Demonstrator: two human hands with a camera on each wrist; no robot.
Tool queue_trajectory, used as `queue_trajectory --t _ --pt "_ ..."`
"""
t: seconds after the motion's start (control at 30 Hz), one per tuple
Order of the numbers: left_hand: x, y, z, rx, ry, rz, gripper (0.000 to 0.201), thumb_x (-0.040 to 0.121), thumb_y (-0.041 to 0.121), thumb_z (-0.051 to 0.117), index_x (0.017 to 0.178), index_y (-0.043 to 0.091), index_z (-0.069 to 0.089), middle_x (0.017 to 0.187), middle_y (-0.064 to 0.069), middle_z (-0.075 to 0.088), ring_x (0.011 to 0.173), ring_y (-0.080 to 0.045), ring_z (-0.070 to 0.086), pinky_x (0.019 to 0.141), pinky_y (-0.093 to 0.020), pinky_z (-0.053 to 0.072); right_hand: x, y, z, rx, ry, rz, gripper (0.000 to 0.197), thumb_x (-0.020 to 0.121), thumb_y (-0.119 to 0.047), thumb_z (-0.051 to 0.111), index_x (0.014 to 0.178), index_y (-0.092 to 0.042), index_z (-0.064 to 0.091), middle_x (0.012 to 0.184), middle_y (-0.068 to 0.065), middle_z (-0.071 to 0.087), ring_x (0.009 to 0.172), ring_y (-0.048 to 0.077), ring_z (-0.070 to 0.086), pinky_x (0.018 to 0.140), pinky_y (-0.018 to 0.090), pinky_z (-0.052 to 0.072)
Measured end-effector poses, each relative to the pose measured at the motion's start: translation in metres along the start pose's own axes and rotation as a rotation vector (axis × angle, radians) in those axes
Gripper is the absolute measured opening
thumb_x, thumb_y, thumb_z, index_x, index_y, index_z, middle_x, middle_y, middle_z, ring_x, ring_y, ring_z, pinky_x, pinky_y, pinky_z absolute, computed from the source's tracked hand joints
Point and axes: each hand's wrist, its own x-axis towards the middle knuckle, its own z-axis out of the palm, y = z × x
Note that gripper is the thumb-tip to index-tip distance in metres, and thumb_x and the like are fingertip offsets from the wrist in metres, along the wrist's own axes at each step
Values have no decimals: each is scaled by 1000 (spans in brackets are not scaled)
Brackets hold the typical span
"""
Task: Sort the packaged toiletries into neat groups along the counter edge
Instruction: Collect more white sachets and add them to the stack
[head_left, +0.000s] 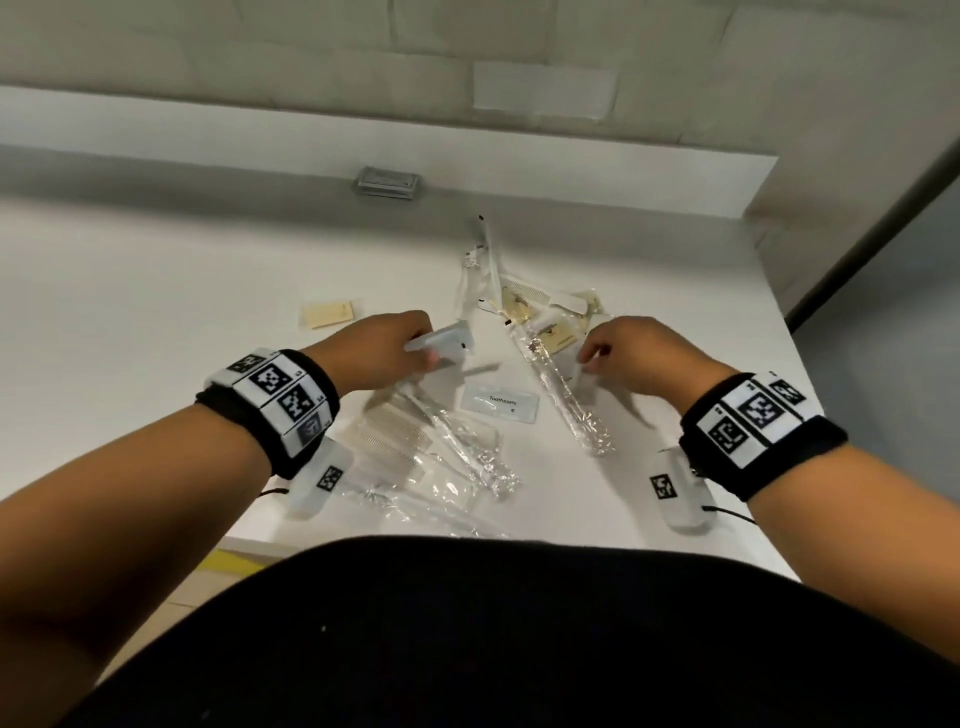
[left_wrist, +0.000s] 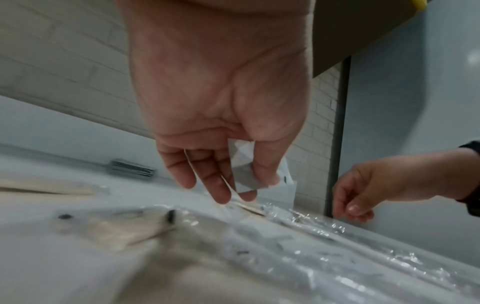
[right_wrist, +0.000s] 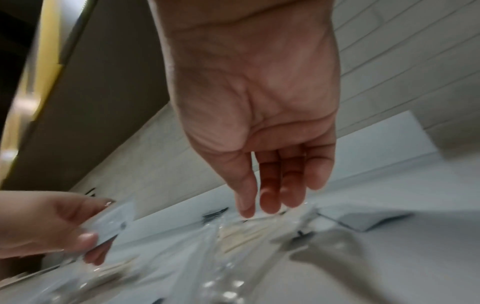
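Observation:
My left hand (head_left: 422, 353) hovers over the white counter (head_left: 156, 312) and pinches thin white sachets (head_left: 441, 340) between thumb and fingers; the left wrist view shows the sachets (left_wrist: 244, 170) in that hand (left_wrist: 241, 185). A "Toothpaste" sachet (head_left: 498, 404) lies flat just in front. My right hand (head_left: 592, 359) hangs over the pile's right side, near a clear-wrapped toothbrush (head_left: 563, 400). In the right wrist view its fingers (right_wrist: 270, 197) hang loosely straight and hold nothing. Wrapped combs (head_left: 397, 436) lie under my left wrist.
A heap of wrapped combs and small packets (head_left: 545, 312) lies behind my hands. A beige packet (head_left: 328, 314) sits alone to the left. More clear-wrapped items (head_left: 467, 478) lie at the counter's near edge. A metal fitting (head_left: 387, 182) sits against the back ledge.

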Motion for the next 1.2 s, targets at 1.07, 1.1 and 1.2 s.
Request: queue_trajectory --t 1.07,1.1,1.2 --pt "78 98 17 -57 -145 65 29 88 5 51 117 11 50 107 -16 63 92 -31 60 71 -32 42 40 34 1 16 -11 357 51 82 -24 70 126 -10 47 127 17 46 114 35 53 89 36 47" --pt "84 105 21 -29 -120 85 15 91 13 50 105 12 54 105 -14 64 92 -28 58 69 -28 38 41 37 1 38 -16 389 56 81 -23 72 127 -5 45 125 19 51 113 34 55 82 33 46" --pt "98 122 38 83 -122 60 15 87 28 56 86 12 59 95 -9 62 97 -27 60 70 -26 37 40 43 3 66 -71 442 47 82 -20 70 120 3 55 118 19 61 110 34 60 72 30 40"
